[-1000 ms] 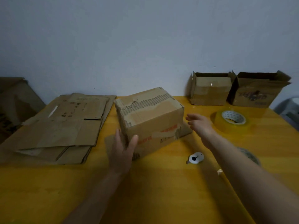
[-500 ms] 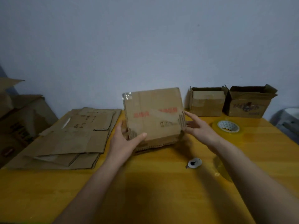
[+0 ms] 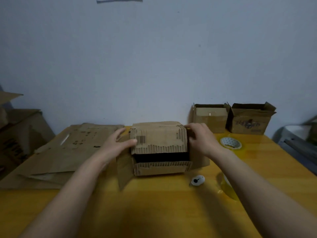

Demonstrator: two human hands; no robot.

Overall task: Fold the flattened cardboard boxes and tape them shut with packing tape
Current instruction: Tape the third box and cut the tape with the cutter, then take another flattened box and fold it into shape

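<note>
A brown cardboard box (image 3: 159,143) lies on its side in the middle of the yellow table (image 3: 154,212), its open end facing me with torn flaps and a dark gap between them. My left hand (image 3: 118,143) grips the box's left side, thumb across the upper flap. My right hand (image 3: 200,138) holds the right side, fingers curled over the top corner. A stack of flattened cardboard boxes (image 3: 68,152) lies to the left. One packing tape roll (image 3: 230,143) sits right of the box, and a second tape roll (image 3: 228,188) is partly hidden by my right forearm.
Two folded open-topped boxes (image 3: 211,117) (image 3: 250,119) stand against the wall at the back right. A small white cutter (image 3: 198,180) lies in front of the box. Larger cartons (image 3: 18,134) stand off the table's left side. A grey object (image 3: 298,145) is at the right edge.
The box was tipped over from showing its taped face to lying with its open end toward me. Both hands moved onto its sides. The view tilted upward.
</note>
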